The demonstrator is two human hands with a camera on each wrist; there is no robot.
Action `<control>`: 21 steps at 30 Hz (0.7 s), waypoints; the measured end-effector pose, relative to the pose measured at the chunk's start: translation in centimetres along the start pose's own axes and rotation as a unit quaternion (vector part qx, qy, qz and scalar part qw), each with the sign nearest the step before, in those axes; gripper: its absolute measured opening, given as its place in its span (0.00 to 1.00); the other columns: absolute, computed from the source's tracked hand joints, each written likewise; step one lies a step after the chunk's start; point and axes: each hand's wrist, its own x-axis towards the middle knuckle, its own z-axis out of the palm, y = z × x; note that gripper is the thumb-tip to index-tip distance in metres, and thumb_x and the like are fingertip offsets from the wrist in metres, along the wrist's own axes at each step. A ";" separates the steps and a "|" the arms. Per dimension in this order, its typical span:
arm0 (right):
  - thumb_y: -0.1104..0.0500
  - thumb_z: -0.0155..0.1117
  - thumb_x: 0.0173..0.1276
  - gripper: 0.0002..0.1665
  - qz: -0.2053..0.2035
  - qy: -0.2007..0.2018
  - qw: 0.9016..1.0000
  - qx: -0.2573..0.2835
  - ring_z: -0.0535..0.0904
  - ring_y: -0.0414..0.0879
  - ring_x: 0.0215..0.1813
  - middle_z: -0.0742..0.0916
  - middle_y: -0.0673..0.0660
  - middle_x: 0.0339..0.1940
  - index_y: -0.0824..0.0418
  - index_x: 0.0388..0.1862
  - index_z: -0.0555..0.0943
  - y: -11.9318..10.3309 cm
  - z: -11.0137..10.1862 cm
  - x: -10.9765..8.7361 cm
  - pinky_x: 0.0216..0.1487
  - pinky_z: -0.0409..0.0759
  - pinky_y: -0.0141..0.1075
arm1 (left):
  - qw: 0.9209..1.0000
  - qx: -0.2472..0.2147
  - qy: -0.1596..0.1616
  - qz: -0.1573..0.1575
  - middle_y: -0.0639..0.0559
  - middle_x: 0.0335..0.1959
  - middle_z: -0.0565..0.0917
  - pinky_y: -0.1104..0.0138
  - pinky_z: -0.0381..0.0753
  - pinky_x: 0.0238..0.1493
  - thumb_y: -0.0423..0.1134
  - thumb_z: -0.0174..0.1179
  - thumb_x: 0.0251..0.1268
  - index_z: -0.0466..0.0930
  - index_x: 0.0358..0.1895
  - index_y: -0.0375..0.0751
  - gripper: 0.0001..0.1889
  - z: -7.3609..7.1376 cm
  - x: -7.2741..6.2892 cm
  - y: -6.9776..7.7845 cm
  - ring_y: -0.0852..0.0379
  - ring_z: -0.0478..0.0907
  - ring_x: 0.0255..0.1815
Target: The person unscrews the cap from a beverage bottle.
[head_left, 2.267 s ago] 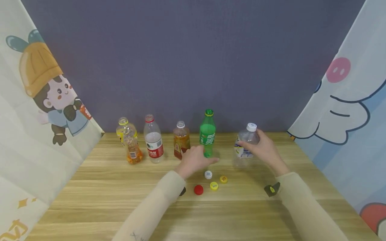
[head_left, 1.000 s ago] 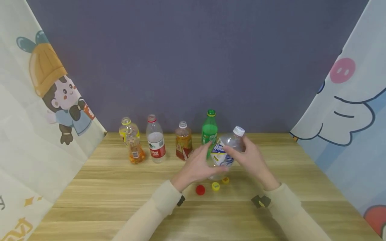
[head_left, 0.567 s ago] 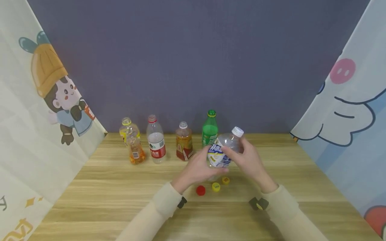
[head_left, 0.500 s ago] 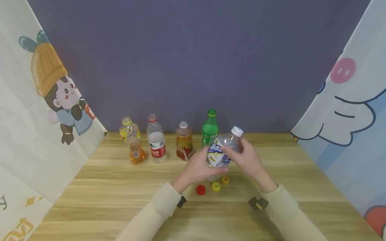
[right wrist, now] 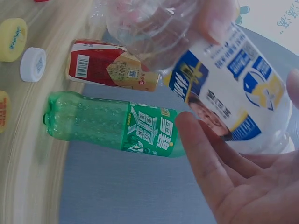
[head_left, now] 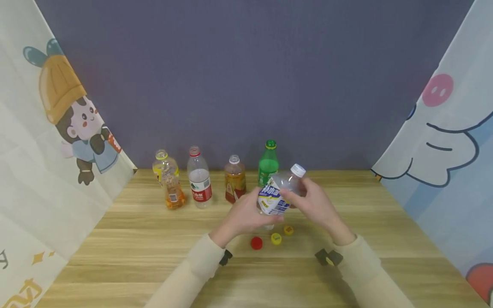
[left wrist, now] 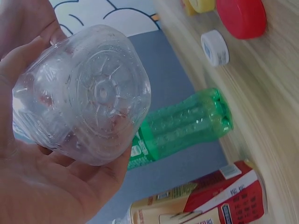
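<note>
A clear plastic bottle (head_left: 272,199) with a blue-and-white label and a white cap (head_left: 298,170) is held up over the table, its top leaning right. My left hand (head_left: 242,214) grips the lower part; in the left wrist view the bottle's bare base (left wrist: 100,91) shows between thumb and fingers. Around the upper part, my right hand (head_left: 317,205) has its thumb on the front and fingers behind. Below lie a red cap (head_left: 256,243), a yellow cap (head_left: 276,238) and an orange-yellow cap (head_left: 288,230). A white cap (left wrist: 215,47), hidden in the head view, shows in both wrist views.
Uncapped bottles stand along the back: one with orange drink (head_left: 173,188), a red-labelled water bottle (head_left: 200,186), a brown drink bottle (head_left: 234,182) and a green bottle (head_left: 268,164). A dark partition (head_left: 246,85) rises behind the wooden table (head_left: 115,256).
The bottle has been lifted from the right side, brought left and tilted. My left hand has come from beside the brown bottle to grip its lower part; lately both hands drift slightly left.
</note>
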 end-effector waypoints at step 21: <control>0.53 0.64 0.74 0.23 -0.019 -0.009 0.999 0.037 0.85 0.57 0.35 0.87 0.65 0.42 0.70 0.57 0.77 -0.3 -0.9 0.1 0.36 0.86 0.47 | 0.998 0.063 0.017 -0.008 0.59 0.43 0.82 0.63 0.81 0.42 0.59 0.76 0.50 0.73 0.57 0.47 0.35 -1.0 -0.7 -0.5 0.62 0.80 0.40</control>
